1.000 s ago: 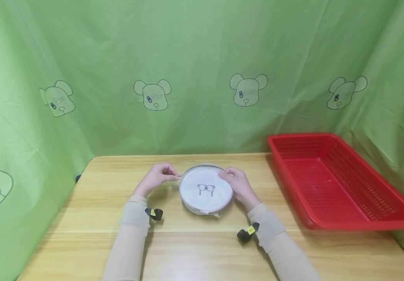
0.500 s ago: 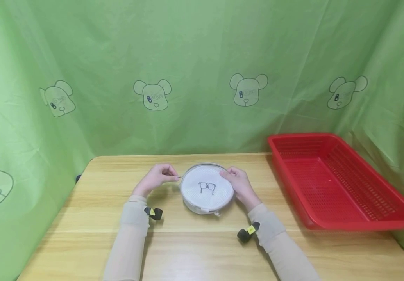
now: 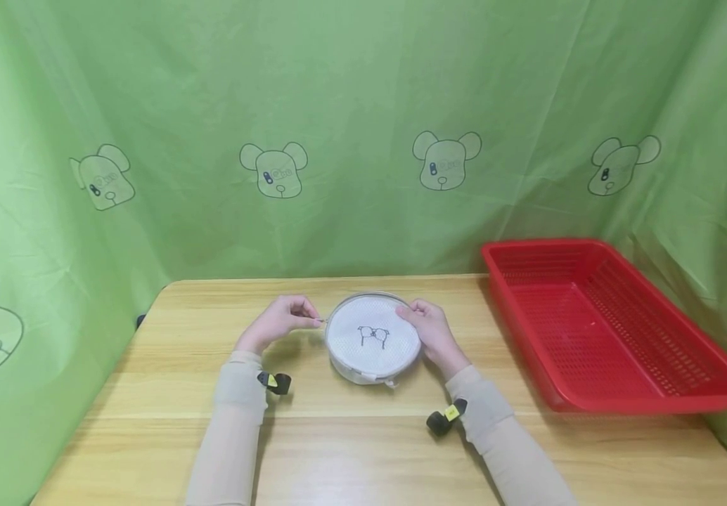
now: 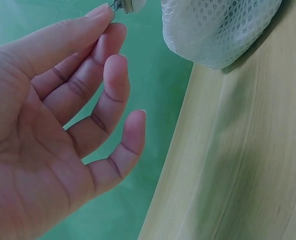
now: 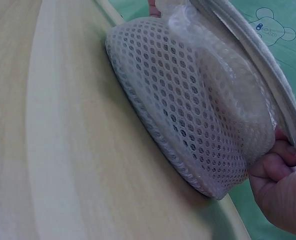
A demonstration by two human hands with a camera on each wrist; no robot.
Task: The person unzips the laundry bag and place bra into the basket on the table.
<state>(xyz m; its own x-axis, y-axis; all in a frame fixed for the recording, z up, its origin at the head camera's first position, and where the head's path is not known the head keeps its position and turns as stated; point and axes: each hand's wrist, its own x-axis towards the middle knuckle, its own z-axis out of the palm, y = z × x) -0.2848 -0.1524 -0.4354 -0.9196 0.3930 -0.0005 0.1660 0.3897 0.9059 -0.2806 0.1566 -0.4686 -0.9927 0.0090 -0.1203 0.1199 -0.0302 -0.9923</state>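
Wearing black wrist cameras [image 3: 439,423]. Pinching a small metal pull [image 4: 117,5] between thumb and forefinger of the left hand [image 3: 278,322], with its other fingers loosely bent. Gripping the edge of a round white mesh pouch [image 3: 372,341] in the right hand [image 3: 433,330], just right of the left hand and over a wooden table [image 3: 351,450]. Well right of the right hand, a red perforated basket [image 3: 654,405]. Beyond both hands, a green curtain [image 3: 357,70].

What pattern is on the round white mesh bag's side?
The bag has a honeycomb of holes, clearest in the right wrist view.
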